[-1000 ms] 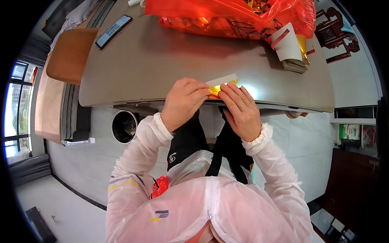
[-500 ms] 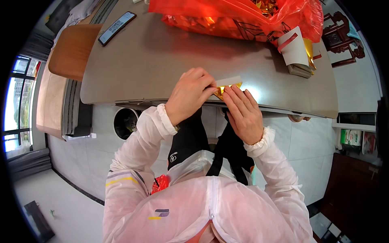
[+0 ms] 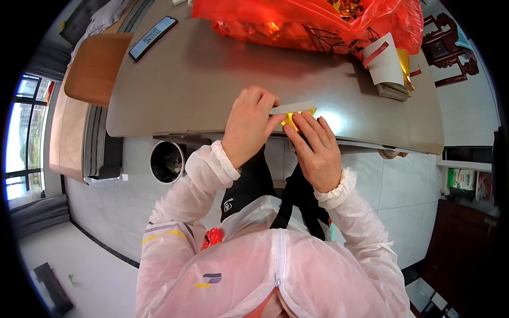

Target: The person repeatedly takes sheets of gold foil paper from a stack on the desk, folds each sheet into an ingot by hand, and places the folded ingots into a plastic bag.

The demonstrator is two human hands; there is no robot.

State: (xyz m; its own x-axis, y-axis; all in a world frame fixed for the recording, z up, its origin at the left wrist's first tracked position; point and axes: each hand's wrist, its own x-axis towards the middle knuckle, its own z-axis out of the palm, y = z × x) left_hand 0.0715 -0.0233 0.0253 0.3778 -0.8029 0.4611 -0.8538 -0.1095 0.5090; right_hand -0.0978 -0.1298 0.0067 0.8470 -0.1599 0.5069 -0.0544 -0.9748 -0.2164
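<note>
A small sheet of gold foil paper [image 3: 289,119], partly folded, with a pale strip [image 3: 294,107] along its far side, lies at the near edge of the table. My left hand [image 3: 249,127] has its fingers curled, with the thumb and fingertips closed on the paper's left end. Fingers stretched forward, my right hand [image 3: 318,151] rests flat on the right part of the foil. Both hands hide portions of the paper, so its exact folds cannot be made out.
A red plastic bag [image 3: 313,32] holding shiny gold pieces sits at the table's far side. Right of it is a paper stack [image 3: 393,91] under a curled white sheet [image 3: 382,61]. A phone [image 3: 152,38] lies far left; a bin [image 3: 167,161] stands on the floor.
My left hand has shifted slightly, and more of the pale strip shows beside its fingers. My right hand stays on the foil, moved only a little.
</note>
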